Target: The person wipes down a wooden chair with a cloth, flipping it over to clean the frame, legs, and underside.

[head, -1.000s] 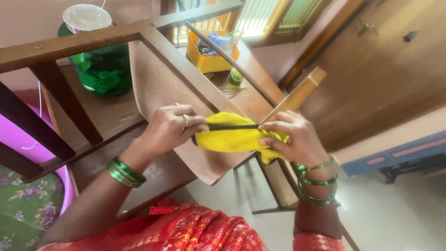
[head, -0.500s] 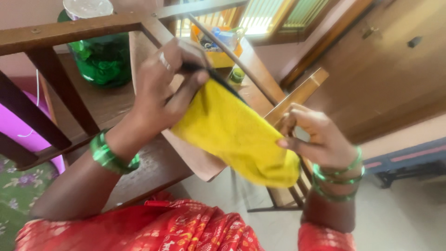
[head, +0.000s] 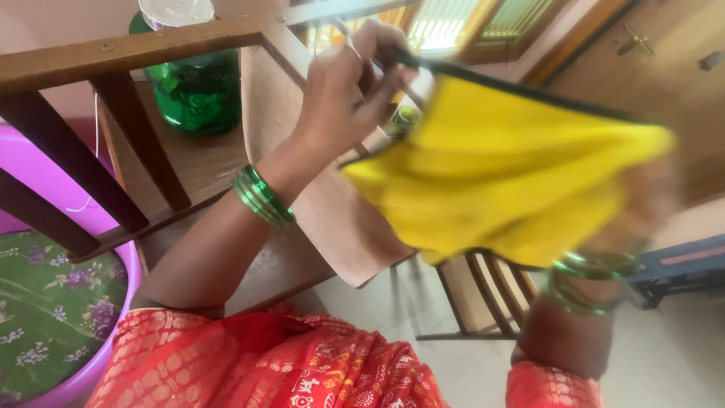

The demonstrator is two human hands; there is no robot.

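A yellow cloth (head: 498, 177) with a black edge is stretched out in the air in front of me, blurred by motion. My left hand (head: 343, 87) is raised and pinches the cloth's black edge at its upper left corner. My right hand (head: 642, 204) grips the cloth's right end and is mostly hidden behind the fabric; only the wrist with green bangles shows. Below the cloth stands an upturned wooden chair (head: 317, 189), its seat tilted toward me.
A green glass jar (head: 192, 91) with a clear lid stands on the wooden table at the back left. A pink tub (head: 45, 196) with green flowered fabric sits at the left. A wooden door (head: 672, 83) is at right, a window at top.
Both hands have lifted the cloth off the chair seat and spread it wide. The left hand rose toward the top, the right hand swung out to the right.
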